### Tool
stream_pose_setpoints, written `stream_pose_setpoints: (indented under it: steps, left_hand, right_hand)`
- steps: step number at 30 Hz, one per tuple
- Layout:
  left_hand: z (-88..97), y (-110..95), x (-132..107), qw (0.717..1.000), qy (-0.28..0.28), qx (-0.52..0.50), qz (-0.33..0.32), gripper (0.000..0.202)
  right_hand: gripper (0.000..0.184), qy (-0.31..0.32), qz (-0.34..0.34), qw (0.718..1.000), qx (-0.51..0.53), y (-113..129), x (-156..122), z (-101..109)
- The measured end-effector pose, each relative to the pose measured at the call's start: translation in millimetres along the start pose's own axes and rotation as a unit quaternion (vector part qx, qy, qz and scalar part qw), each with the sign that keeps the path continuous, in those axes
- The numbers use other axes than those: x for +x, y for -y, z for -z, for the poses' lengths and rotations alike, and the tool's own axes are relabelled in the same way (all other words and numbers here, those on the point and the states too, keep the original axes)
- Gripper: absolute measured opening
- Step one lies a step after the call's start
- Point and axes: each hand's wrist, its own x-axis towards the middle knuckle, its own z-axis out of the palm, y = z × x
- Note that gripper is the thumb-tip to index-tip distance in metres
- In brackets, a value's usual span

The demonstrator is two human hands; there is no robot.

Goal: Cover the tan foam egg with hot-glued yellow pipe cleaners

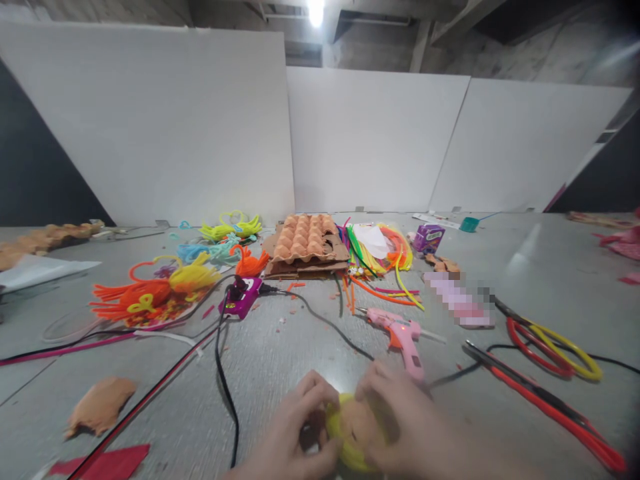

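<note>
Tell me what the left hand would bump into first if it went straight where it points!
Beyond the yellow-and-tan piece it holds, the left hand would probably meet the dark cord first. The right hand is close beside that line, and depth is hard to judge.

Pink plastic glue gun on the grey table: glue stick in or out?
In: a pale, straight glue stick juts from the rear of the pink plastic glue gun. How far it reaches inside, I cannot tell.
</note>
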Motion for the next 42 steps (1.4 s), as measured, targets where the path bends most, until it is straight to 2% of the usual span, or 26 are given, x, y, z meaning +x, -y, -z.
stream_pose_setpoints:
  steps: [6, 20, 25, 33, 42]
  left_hand:
    - [0.0, 3.0, 1.5, 1.000, -0.001, 0.007, 0.013, 0.026]
    - [-3.3, 5.1, 0.5, 1.000, -0.016, -0.015, 0.017, 0.022]
    - [-2.6, 2.8, 0.2, 1.000, -0.023, 0.000, -0.003, 0.019]
    - [-3.5, 1.6, 0.9, 0.995, -0.014, -0.076, 0.071, 0.023]
    - [-2.2, -0.8, 1.2, 0.991, -0.006, -0.095, 0.098, 0.028]
  right_hand:
    - [0.032, -0.005, 0.013, 1.000, 0.000, -2.8, 0.0, -1.2]
    - [0.030, -0.001, 0.022, 1.000, 0.015, -7.6, 1.2, -5.5]
    - [0.032, 0.002, -0.002, 1.000, 0.001, -0.9, -0.1, -0.4]
    - [0.032, 0.008, 0.006, 1.000, -0.003, 0.9, 0.1, 0.2]
    - [0.031, -0.004, 0.011, 1.000, -0.010, -3.5, -2.0, -1.9]
